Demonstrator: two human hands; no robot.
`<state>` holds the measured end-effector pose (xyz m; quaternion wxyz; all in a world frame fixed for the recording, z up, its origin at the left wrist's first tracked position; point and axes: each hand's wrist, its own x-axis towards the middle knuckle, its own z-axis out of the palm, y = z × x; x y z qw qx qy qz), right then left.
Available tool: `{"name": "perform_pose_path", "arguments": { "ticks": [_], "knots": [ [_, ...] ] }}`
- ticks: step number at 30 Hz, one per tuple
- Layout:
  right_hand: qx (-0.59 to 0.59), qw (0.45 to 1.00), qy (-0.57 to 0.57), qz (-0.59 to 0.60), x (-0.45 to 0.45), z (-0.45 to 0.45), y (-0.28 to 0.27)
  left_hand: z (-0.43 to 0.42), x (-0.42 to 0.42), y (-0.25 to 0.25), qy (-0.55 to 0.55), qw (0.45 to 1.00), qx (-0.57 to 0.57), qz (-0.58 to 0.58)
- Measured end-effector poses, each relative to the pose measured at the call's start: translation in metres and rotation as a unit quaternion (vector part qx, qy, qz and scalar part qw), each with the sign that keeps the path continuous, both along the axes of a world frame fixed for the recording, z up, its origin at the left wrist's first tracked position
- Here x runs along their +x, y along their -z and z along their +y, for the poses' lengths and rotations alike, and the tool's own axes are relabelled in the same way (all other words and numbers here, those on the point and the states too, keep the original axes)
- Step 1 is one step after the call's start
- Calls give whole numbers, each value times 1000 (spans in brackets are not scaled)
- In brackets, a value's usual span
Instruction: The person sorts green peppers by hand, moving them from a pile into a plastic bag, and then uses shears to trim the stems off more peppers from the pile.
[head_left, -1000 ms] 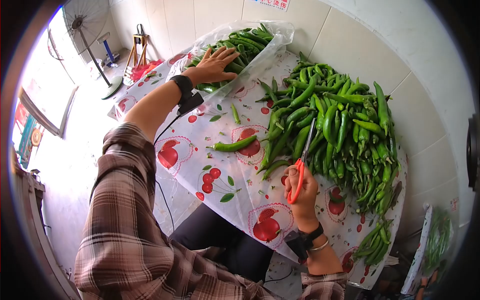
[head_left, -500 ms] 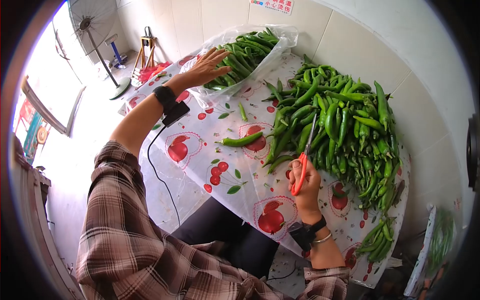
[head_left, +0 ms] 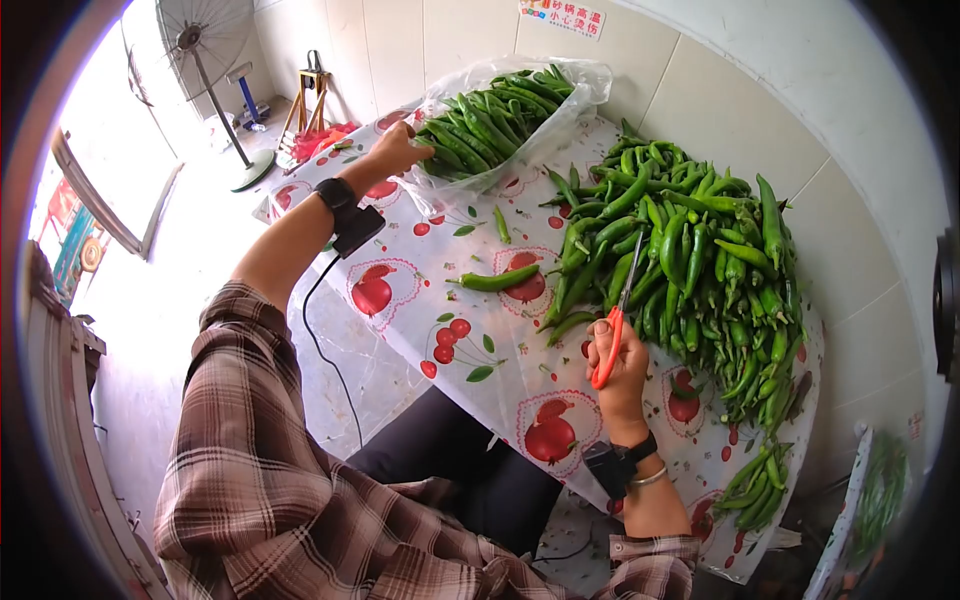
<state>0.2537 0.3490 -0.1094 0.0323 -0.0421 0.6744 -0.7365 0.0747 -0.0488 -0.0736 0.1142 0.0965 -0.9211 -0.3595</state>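
Note:
My left hand (head_left: pixel 397 150) is at the left edge of a clear plastic bag (head_left: pixel 590 85) filled with green peppers (head_left: pixel 487 122). Its fingers are bent at the bag's rim, and what they grip, if anything, is hard to make out. My right hand (head_left: pixel 620 362) is closed around the orange handles of scissors (head_left: pixel 612 345), whose blades point up toward a large pile of green peppers (head_left: pixel 690 245). One single pepper (head_left: pixel 496 280) lies on the patterned tablecloth (head_left: pixel 510 370) between the bag and my right hand, with a smaller one (head_left: pixel 502 225) above it.
A small bunch of peppers (head_left: pixel 755 490) lies at the table's right corner. Behind on the left are a standing fan (head_left: pixel 190 38), a wooden folding stand (head_left: pixel 312 95) and red plastic (head_left: pixel 322 140). A tiled wall (head_left: pixel 730 100) borders the table's far side.
My left hand has moved off the top of the bagged peppers to the bag's left edge, and its spread fingers have bent. The right hand still holds the scissors.

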Motion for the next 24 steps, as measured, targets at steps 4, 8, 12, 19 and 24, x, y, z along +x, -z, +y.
{"name": "perform_pose_path", "arguments": {
  "ticks": [4, 8, 12, 19, 24],
  "knots": [
    [-10, 1000, -3, -4, -1, 0, 1, 13, 0, 5, 5, 1000, 9, -23],
    [-15, 1000, -7, -1, -1, 0, 2, 13, -1, -2, -30, 997, 77, -13],
    [-15, 1000, -9, -2, 0, 0, 3, 8, 3, -14, -21, 970, 241, -14],
    [5, 1000, -9, 0, -2, 1, 1, 7, 1, -5, 58, 930, 363, -21],
    [-8, 1000, -4, -2, -1, 0, 1, -7, 12, -11, 89, 931, 352, -42]
  ]
}}
